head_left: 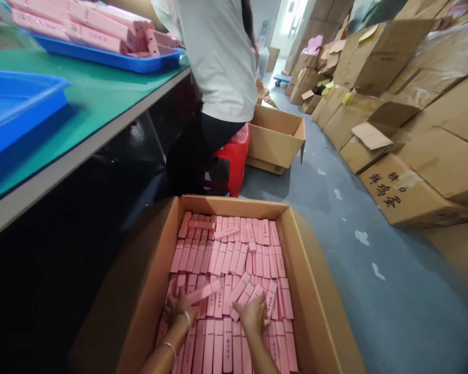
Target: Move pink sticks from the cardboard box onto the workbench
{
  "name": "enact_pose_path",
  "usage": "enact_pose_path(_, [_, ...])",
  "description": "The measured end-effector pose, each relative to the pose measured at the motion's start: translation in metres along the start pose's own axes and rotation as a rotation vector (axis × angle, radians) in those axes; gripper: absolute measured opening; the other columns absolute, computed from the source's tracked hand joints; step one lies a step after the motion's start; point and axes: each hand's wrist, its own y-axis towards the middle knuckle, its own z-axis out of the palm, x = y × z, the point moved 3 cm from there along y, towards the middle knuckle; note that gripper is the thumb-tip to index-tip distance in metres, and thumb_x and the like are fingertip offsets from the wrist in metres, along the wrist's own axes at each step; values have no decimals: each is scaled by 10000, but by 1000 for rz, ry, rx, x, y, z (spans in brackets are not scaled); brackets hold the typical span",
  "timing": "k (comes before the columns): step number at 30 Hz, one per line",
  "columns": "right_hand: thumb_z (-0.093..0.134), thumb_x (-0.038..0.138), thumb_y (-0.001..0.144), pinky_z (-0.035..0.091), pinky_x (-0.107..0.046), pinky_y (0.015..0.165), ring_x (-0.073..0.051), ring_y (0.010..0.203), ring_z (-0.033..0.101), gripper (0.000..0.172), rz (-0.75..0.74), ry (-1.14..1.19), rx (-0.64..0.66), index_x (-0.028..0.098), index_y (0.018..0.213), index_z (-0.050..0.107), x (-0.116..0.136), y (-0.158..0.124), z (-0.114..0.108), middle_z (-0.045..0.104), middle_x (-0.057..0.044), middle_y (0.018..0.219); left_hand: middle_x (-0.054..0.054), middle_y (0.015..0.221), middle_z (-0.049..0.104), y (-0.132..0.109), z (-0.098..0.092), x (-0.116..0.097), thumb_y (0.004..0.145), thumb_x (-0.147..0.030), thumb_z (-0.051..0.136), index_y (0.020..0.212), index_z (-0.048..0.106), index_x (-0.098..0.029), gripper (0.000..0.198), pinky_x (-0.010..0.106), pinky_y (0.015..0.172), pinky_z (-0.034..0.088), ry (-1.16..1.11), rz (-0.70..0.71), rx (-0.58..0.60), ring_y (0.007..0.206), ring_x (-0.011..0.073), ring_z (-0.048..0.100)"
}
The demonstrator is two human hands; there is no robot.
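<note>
The left arm (164, 356) and right arm (260, 350) are extended forward and down, with the left hand (180, 306) and right hand (253, 315) held near each other.

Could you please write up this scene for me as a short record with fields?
Left hand: the left hand, wearing silver bangles, grips a pink carton
Right hand: the right hand rests among the pink cartons, its grasp hidden
Container: open cardboard box, packed with the cartons
Co-worker: a person in a white shirt on a red stool, beside a smaller open box
Table: green-topped table with blue trays, one holding pink cartons
Floor: stacked cardboard cartons along the right side
</note>
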Motion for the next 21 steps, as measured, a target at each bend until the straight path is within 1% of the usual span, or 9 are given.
enact_pose_path(3, [629,550,741,385,-599,919,-397,1221,406,779,57,71,-55,142,1337,340,14,2,7,388,-204,1366,167,1379,331,-6,0,-3,762,-363,644,1386,267,-213,743,473,846,465,-33,18,6,1187,352,415])
enact_pose_path(5, [629,523,743,384,-641,889,-426,1226,381,773,64,108,-80,173,1350,304,24,5,13,337,-206,1391,179,1408,299,-11,-2,-8,789,-394,609,1414,198,-193,775,496,892,438,-39,57,-20,1227,359,375])
enact_pose_path(7, [660,396,729,385,-654,862,-448,1222,364,753,29,125,-96,193,1349,285,30,7,17,286,-218,1411,193,1391,318,-14,-3,-14,790,-426,610,1411,212,-159,785,488,939,406,-36,105,-41,1231,354,371])
enact_pose_path(10, [639,222,697,382,-634,845,-459,1212,368,741,-65,121,-104,199,1344,280,25,7,14,216,-253,1425,186,1412,275,-17,-3,-21,746,-384,689,1372,330,-184,749,455,942,408,-18,194,-47,1239,356,356])
enact_pose_path(13, [631,176,662,380,-612,840,-456,1193,405,746,-132,105,-62,193,1334,306,10,8,2,218,-283,1409,137,1451,214,-19,1,-23,760,-260,688,1330,412,-235,634,471,951,398,-16,260,-44,1258,357,321])
enact_pose_path(16, [619,143,642,382,-596,845,-457,1199,415,741,-178,95,7,167,1326,335,4,7,-8,253,-307,1394,115,1457,201,-24,7,-23,766,-214,682,1306,449,-231,588,489,986,362,-29,272,-49,1264,353,305])
enact_pose_path(18, [616,106,619,351,-586,903,-443,1250,369,745,-246,100,60,197,1317,373,10,0,-9,264,-260,1424,127,1440,229,-29,12,-25,778,-201,668,1333,413,-227,611,492,981,365,-40,273,-44,1251,348,324])
enact_pose_path(20, [632,75,584,305,-551,981,-410,1293,324,778,-324,122,121,232,1310,401,22,-12,-4,291,-188,1446,135,1408,284,-33,14,-29,776,-172,662,1366,354,-220,668,480,985,364,-63,277,-20,1234,329,352])
enact_pose_path(21, [645,74,570,291,-528,1008,-396,1301,317,803,-349,141,152,227,1318,396,28,-19,-1,314,-173,1438,143,1394,306,-33,14,-30,764,-163,670,1379,324,-206,706,474,991,361,-78,269,-4,1232,322,359])
